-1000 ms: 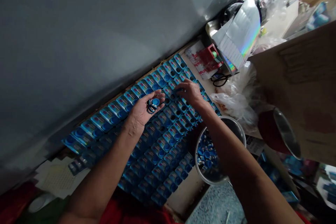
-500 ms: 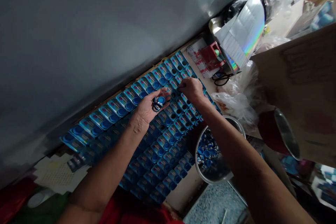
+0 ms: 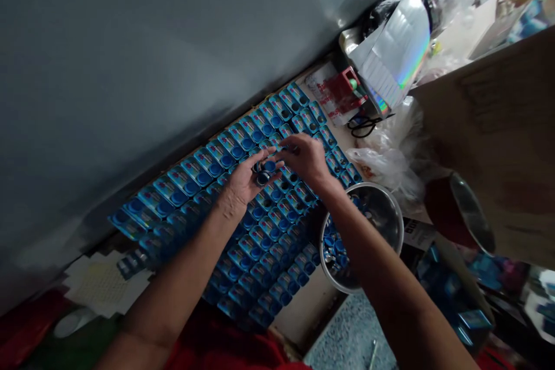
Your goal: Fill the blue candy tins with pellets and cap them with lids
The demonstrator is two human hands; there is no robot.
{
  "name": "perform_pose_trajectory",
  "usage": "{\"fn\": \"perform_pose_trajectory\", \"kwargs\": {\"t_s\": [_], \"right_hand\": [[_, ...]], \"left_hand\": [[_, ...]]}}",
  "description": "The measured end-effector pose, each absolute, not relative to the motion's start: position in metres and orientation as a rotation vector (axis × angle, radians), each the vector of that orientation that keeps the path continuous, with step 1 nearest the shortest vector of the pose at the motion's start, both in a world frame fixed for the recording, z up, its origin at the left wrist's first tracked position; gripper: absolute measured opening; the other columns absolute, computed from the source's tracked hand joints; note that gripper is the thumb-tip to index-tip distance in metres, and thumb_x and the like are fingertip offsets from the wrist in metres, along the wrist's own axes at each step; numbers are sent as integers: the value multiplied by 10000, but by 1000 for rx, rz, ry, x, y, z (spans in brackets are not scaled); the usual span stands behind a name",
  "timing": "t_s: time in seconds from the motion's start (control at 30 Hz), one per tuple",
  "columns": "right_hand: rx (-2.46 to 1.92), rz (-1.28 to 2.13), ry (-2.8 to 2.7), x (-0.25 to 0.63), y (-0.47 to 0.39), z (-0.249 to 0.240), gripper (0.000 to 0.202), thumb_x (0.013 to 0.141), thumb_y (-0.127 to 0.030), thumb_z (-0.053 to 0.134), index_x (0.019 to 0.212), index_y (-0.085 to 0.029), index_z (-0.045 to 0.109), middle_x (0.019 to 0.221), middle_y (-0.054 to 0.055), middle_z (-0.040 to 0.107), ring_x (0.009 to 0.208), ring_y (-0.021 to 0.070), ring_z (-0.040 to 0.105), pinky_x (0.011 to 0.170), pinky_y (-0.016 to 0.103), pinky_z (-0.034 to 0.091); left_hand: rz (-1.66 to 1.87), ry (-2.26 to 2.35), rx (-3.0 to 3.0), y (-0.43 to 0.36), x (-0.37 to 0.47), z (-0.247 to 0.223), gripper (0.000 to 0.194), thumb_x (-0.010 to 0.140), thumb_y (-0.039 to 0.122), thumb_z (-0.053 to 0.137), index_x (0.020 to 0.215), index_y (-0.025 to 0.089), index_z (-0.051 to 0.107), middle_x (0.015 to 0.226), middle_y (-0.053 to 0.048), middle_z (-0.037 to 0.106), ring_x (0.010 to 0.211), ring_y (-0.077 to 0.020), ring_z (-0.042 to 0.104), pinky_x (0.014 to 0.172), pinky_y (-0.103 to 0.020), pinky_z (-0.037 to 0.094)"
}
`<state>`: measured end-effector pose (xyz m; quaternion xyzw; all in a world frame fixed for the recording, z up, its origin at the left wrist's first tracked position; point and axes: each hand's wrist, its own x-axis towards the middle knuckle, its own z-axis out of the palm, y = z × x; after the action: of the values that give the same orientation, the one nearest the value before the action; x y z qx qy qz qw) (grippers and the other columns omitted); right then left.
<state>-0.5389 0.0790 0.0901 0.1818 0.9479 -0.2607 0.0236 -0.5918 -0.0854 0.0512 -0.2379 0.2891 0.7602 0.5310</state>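
My left hand is palm up over rows of blue packs, its fingers curled around several small round blue and silver pieces. Close beside it, my right hand hangs over the packs with thumb and fingers pinched near the left fingertips; whatever lies between them is too small to name. The blue packs have printed labels and round recesses, some with dark centres. A metal bowl holds many more blue and silver pieces, partly covered by my right forearm.
A grey wall runs behind the packs. Black scissors, a red tape dispenser and plastic bags lie to the right. A red bowl leans by a cardboard box. Papers lie lower left.
My right hand has moved left from the packs toward my left hand. My left hand stays nearly in place with the pieces. The view has shifted slightly.
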Motion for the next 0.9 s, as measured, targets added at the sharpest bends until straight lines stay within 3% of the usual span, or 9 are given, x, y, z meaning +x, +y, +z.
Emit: {"fn": "perform_pose_trajectory", "kwargs": {"t_s": [0.13, 0.3, 0.47, 0.67, 0.8, 0.9], "right_hand": [[568, -1030, 2841, -506, 41, 80, 151, 825, -209, 692, 911, -265, 803, 838, 4, 728, 754, 155, 654, 718, 243, 468], [885, -1148, 2755, -486, 44, 70, 154, 870, -307, 659, 892, -249, 800, 799, 2, 768, 744, 176, 696, 702, 247, 492], [1026, -791, 2832, -511, 74, 73, 141, 821, -259, 621, 813, -212, 754, 757, 9, 745, 723, 183, 679, 694, 258, 473], [852, -324, 2740, -558, 90, 62, 89, 797, -261, 663, 849, -229, 727, 945, 54, 748, 884, 230, 670, 760, 306, 463], [944, -239, 2608, -572, 101, 58, 240, 739, -370, 774, 930, -237, 711, 987, 58, 737, 920, 257, 659, 752, 329, 467], [954, -223, 2629, -568, 95, 69, 279, 769, -376, 763, 1012, -251, 704, 984, 52, 737, 918, 253, 658, 765, 332, 463]], "left_hand": [[1779, 727, -598, -84, -579, 43, 219, 924, 172, 577, 1044, 121, 753, 983, -92, 770, 816, -169, 731, 750, -290, 616], [1791, 760, -641, -91, -561, 39, 141, 814, 52, 680, 903, 124, 762, 958, -72, 768, 842, -162, 728, 793, -280, 614], [1813, 717, -710, -98, -572, 51, 187, 821, 57, 673, 983, 115, 747, 1013, -98, 766, 922, -191, 740, 841, -296, 608], [1832, 667, -652, -111, -592, 52, 247, 904, 209, 625, 1125, 144, 714, 1153, -122, 744, 1088, -261, 704, 952, -458, 581], [1848, 620, -621, -117, -590, 48, 278, 932, 245, 584, 1162, 144, 702, 1209, -136, 725, 1115, -269, 694, 941, -442, 583], [1816, 646, -654, -122, -585, 52, 286, 937, 230, 568, 1179, 141, 691, 1184, -138, 733, 1058, -255, 718, 902, -422, 599]]}}
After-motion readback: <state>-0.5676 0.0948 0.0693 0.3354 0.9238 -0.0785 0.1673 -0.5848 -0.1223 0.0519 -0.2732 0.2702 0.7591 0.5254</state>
